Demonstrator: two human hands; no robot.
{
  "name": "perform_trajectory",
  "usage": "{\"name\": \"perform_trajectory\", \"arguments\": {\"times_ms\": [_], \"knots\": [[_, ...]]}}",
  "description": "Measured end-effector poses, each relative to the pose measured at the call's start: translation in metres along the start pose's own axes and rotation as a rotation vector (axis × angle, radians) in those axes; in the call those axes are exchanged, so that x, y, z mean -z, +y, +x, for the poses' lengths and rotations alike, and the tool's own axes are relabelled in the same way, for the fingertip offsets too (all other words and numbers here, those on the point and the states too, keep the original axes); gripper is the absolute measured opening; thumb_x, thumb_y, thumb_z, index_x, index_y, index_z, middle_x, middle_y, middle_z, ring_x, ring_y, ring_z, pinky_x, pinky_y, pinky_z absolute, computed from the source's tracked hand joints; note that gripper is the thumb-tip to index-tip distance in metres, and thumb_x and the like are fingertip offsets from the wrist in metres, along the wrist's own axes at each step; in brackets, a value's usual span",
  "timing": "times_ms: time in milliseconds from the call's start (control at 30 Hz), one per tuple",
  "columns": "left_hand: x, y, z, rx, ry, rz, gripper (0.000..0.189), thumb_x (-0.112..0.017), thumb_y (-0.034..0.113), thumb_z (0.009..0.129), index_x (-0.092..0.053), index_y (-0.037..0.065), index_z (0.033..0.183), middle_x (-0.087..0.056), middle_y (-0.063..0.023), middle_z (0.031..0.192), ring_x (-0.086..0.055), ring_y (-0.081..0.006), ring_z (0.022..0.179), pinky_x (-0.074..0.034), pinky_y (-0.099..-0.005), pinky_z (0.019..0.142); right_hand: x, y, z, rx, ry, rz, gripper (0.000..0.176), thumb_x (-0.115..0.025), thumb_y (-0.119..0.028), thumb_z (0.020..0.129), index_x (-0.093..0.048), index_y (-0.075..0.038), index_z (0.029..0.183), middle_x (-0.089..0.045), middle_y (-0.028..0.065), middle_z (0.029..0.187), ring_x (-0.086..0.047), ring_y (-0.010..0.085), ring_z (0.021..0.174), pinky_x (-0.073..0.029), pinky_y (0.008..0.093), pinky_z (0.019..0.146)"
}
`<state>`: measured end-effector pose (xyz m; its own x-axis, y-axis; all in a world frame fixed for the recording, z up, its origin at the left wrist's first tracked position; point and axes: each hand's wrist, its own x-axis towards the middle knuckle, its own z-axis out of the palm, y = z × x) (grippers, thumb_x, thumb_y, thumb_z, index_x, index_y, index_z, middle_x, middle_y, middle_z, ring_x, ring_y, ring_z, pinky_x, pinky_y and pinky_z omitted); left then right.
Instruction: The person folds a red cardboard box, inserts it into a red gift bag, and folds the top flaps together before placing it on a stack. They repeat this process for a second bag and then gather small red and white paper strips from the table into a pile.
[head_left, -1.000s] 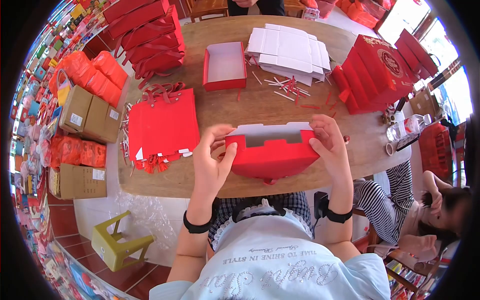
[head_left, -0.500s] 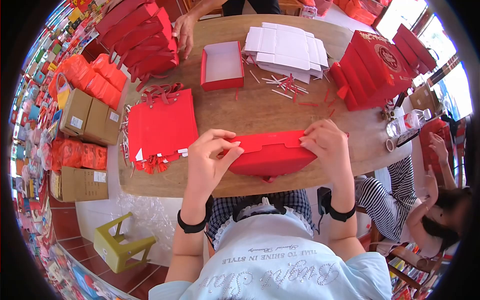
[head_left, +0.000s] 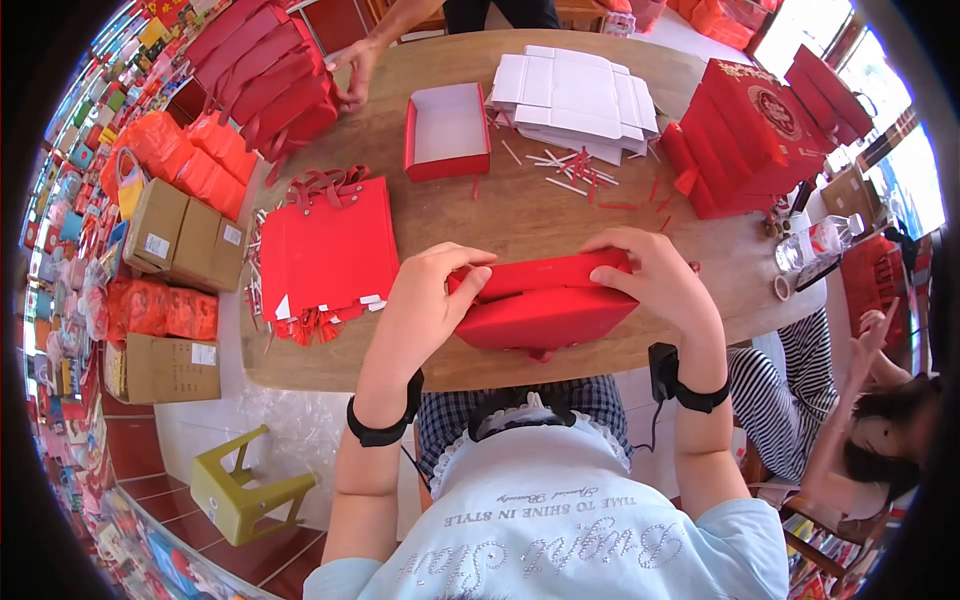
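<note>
Red box (head_left: 545,305) sits at near edge of tabletop (head_left: 520,215), just in front of my chest, held betw. both hands. Lid flap is folded down over the top; front face is tilted toward me.

L hand (head_left: 425,305): fingers curled, thumb + fingertips pinching the box's left end at the flap corner.
R hand (head_left: 655,280): fingers bent over right end of the flap and pressed onto it, closed on the box, not spread. Black bands on both wrists.

Surroundings:
- Left of box, flat on tabletop: stack of red bags (head_left: 330,245), handles pointing away from me. It is near L hand, not touching.
- Further back, centre: open red tray (head_left: 447,130), white inside.
- Just right of tray: pile of white card blanks (head_left: 580,95), w/ red + white strips (head_left: 575,175) scattered on my side of the pile.
- Far right: row of red cartons (head_left: 750,135) leaning together.
- Far left corner: another person's hand (head_left: 355,65) on a second pile of bags (head_left: 265,85).
- Seated person (head_left: 880,420) at my right, beside the tabletop.
</note>
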<state>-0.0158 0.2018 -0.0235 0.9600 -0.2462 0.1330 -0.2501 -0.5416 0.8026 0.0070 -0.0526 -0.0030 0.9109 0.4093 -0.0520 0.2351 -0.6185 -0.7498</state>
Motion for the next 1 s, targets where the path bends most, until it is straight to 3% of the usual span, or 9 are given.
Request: {"name": "perform_trajectory", "arguments": {"times_ms": [167,233,367,533,600,667,767,933,1000], "knots": [[0.0,-0.005,-0.008,0.064,-0.064,-0.143,0.023,-0.054,0.006,0.082,-0.059,-0.002,0.103,-0.061,-0.0102,0.095,-0.057,-0.0144,0.084,-0.046,-0.0271,0.077,-0.005,0.012,-0.001,0.011,-0.023,0.094,0.024,-0.058,-0.013,0.081,-0.058,-0.001,0.101,-0.062,0.0148,0.085,-0.056,0.0219,0.073,-0.045,0.031,0.072],[-0.001,-0.007,-0.012,0.135,-0.072,-0.499,0.032,-0.047,0.0,0.079,-0.054,-0.002,0.11,-0.058,-0.008,0.101,-0.055,-0.0121,0.092,-0.043,-0.0254,0.084,-0.006,0.013,-0.001,0.022,-0.014,0.117,0.024,-0.057,-0.014,0.082,-0.058,-0.001,0.102,-0.062,0.0148,0.085,-0.056,0.0217,0.074,-0.045,0.0308,0.072],[-0.006,-0.018,-0.014,0.143,-0.153,-0.512,0.039,-0.042,-0.003,0.077,-0.05,-0.001,0.115,-0.056,-0.0071,0.105,-0.052,-0.0117,0.099,-0.039,-0.0248,0.088,-0.009,0.01,-0.002,-0.046,-0.049,0.121,0.023,-0.055,-0.009,0.082,-0.057,0.0,0.103,-0.062,0.0107,0.087,-0.056,0.016,0.08,-0.044,0.0269,0.076],[-0.017,-0.006,-0.013,0.179,-0.033,-0.729,0.045,-0.051,0.019,0.083,-0.043,0.001,0.123,-0.046,-0.0092,0.12,-0.041,-0.0188,0.116,-0.029,-0.0307,0.099,-0.017,0.021,-0.003,-0.006,-0.076,0.31,0.031,-0.051,-0.012,0.086,-0.051,-0.003,0.115,-0.058,0.0121,0.108,-0.055,0.0191,0.099,-0.042,0.0267,0.084],[-0.022,-0.01,-0.014,0.124,0.008,-0.719,0.052,-0.054,0.029,0.082,-0.043,0.001,0.124,-0.043,-0.0098,0.123,-0.037,-0.0209,0.119,-0.027,-0.0332,0.101,-0.025,0.025,-0.004,0.064,-0.033,0.684,0.04,-0.049,-0.014,0.088,-0.041,-0.004,0.126,-0.045,0.009,0.128,-0.042,0.0215,0.12,-0.034,0.0297,0.097],[-0.025,-0.015,-0.015,0.074,0.053,-0.708,0.06,-0.057,0.039,0.081,-0.042,0.002,0.126,-0.041,-0.0103,0.126,-0.034,-0.023,0.122,-0.024,-0.0356,0.102,-0.031,0.028,-0.005,0.091,-0.003,0.67,0.043,-0.048,-0.016,0.089,-0.038,-0.005,0.129,-0.041,0.0083,0.132,-0.037,0.023,0.123,-0.031,0.0322,0.099],[-0.019,-0.018,-0.019,-0.055,0.067,-0.541,0.065,-0.067,0.033,0.076,-0.039,0.004,0.127,-0.04,-0.0139,0.125,-0.034,-0.0268,0.122,-0.025,-0.0393,0.102,-0.032,0.022,-0.005,0.11,0.02,0.668,0.046,-0.046,-0.019,0.09,-0.034,-0.005,0.132,-0.036,0.0076,0.136,-0.031,0.0251,0.128,-0.026,0.0358,0.103],[0.014,0.013,-0.03,-0.087,-0.206,0.467,0.071,-0.073,0.032,0.064,-0.044,0.007,0.124,-0.05,-0.0146,0.111,-0.044,-0.0312,0.111,-0.023,-0.0447,0.104,-0.036,0.006,0.009,0.139,-0.085,0.72,0.049,-0.046,-0.025,0.091,-0.032,-0.006,0.134,-0.034,0.0085,0.137,-0.027,0.0257,0.13,-0.026,0.0373,0.103],[0.022,0.013,-0.036,-0.094,-0.15,0.511,0.067,-0.072,0.031,0.063,-0.046,0.006,0.119,-0.053,-0.0132,0.107,-0.046,-0.0309,0.107,-0.024,-0.0484,0.103,-0.039,-0.007,0.018,0.237,-0.21,0.67,0.051,-0.046,-0.028,0.091,-0.03,-0.007,0.135,-0.033,0.0099,0.137,-0.026,0.0244,0.13,-0.027,0.0379,0.102]]}}
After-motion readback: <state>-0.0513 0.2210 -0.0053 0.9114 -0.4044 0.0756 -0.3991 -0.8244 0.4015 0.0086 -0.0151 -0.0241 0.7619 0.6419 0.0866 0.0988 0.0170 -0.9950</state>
